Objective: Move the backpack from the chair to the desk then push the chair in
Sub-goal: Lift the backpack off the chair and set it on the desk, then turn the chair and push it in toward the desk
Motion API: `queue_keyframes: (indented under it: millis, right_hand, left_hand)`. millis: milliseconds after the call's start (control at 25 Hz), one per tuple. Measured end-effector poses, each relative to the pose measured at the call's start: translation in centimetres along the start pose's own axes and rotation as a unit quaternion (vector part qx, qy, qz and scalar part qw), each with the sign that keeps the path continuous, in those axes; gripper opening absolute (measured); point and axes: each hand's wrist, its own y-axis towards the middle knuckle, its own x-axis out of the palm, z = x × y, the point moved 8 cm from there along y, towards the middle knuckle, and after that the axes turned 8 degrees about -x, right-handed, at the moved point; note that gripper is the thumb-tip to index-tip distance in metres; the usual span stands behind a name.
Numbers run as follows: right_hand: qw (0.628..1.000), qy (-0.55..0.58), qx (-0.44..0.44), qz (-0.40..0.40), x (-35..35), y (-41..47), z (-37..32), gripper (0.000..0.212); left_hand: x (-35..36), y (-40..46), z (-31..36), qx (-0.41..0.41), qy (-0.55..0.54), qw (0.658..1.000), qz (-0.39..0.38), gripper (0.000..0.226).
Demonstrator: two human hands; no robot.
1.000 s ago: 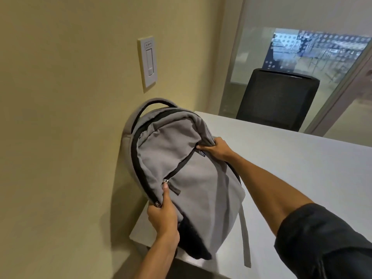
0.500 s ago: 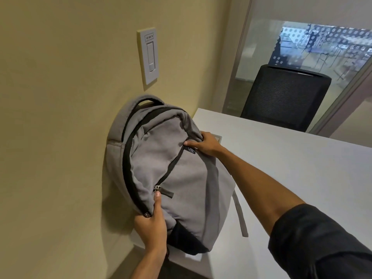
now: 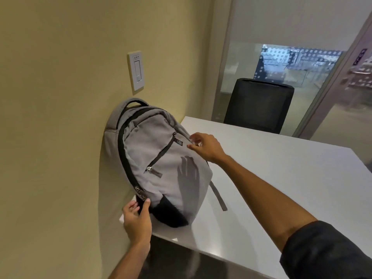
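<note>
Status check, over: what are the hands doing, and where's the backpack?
Right hand open, just off the backpack. Left hand pinching its bottom corner. Backpack on desk, leaning on wall. Nothing in the way.

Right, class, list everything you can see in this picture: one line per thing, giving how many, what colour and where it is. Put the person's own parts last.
backpack: one, grey with black trim, standing on the desk's left end, leaning against the wall
desk: one, white, running along the wall
wall: one, yellow, left side
light switch: one, white, on the wall above the backpack
chair: one, black, at the desk's far end
glass partition: one, partly frosted, behind the chair
left hand: one, gripping the backpack's lower black edge
right hand: one, open, just off the backpack's right side
sleeve: one, dark, right arm
</note>
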Motion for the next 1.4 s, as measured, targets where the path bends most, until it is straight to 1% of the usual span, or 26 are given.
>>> queue_keyframes:
  millis: [80, 160, 200, 240, 320, 440, 520, 640, 720, 800, 920, 1000, 1080, 1200, 1320, 1400]
  right_hand:
    - [1.000, -0.015, -0.002, 0.002, -2.5, -5.6, -0.5, 0.036]
    - [0.999, -0.041, -0.008, 0.005, -4.9, -11.9, -0.8, 0.031]
    - [0.999, -0.053, -0.009, 0.011, -6.3, -15.5, -0.9, 0.030]
    - [0.998, -0.064, -0.010, 0.019, -7.8, -18.7, -0.9, 0.029]
    - [0.997, -0.072, -0.012, 0.039, -10.7, -25.2, -1.0, 0.027]
    - [0.996, -0.072, 0.000, 0.049, -14.2, -34.2, -1.3, 0.028]
    - [0.996, -0.074, 0.006, 0.054, -16.3, -40.0, -1.3, 0.029]
    - [0.995, -0.090, 0.012, 0.052, -19.0, -47.3, -1.4, 0.028]
    - [0.993, -0.103, 0.030, 0.055, -20.9, -51.9, -1.3, 0.028]
    - [0.989, -0.123, 0.056, 0.065, -23.1, -56.2, -0.7, 0.027]
    - [0.979, -0.153, 0.100, 0.087, -26.1, -62.4, 0.3, 0.026]
    - [0.971, -0.161, 0.140, 0.104, -27.8, -66.5, 0.7, 0.026]
    - [0.962, -0.168, 0.177, 0.119, -29.2, -70.5, 0.7, 0.025]
    - [0.947, -0.188, 0.225, 0.133, -31.2, -76.3, 0.6, 0.025]
    - [0.930, -0.212, 0.269, 0.134, -32.8, -82.5, 0.7, 0.026]
    - [0.918, -0.228, 0.295, 0.137, -34.1, -86.5, 1.3, 0.026]
  left_hand:
    - [-1.0, -4.0, 0.0, 0.022, -0.034, 0.999, -0.022, 0.021]
    - [-1.2, -8.6, 0.3, 0.062, -0.043, 0.994, -0.080, 0.005]
    - [-1.6, -11.6, 0.3, 0.079, -0.037, 0.991, -0.106, 0.005]
    - [-1.7, -14.1, 0.4, 0.090, -0.036, 0.987, -0.131, 0.010]
    - [-2.2, -19.9, -0.1, 0.096, -0.031, 0.976, -0.193, 0.013]
    - [-3.6, -28.0, -1.8, 0.100, 0.028, 0.955, -0.279, 0.012]
    - [-5.3, -33.0, -3.1, 0.120, 0.053, 0.942, -0.309, 0.014]
    - [-7.0, -39.1, -3.3, 0.181, 0.089, 0.928, -0.314, 0.014]
    - [-7.2, -43.1, -3.4, 0.234, 0.124, 0.908, -0.324, 0.013]
    - [-6.4, -46.8, -3.8, 0.276, 0.160, 0.882, -0.348, 0.011]
    - [-4.6, -51.1, -4.6, 0.303, 0.182, 0.845, -0.402, 0.010]
    - [-3.6, -53.6, -5.5, 0.305, 0.202, 0.821, -0.438, 0.010]
    - [-3.2, -56.2, -6.8, 0.300, 0.204, 0.802, -0.474, 0.011]
    - [-2.6, -61.2, -8.8, 0.304, 0.206, 0.763, -0.531, 0.014]
    - [-2.6, -66.5, -11.0, 0.306, 0.194, 0.729, -0.581, 0.013]
    - [-2.6, -69.9, -13.0, 0.304, 0.199, 0.712, -0.600, 0.014]
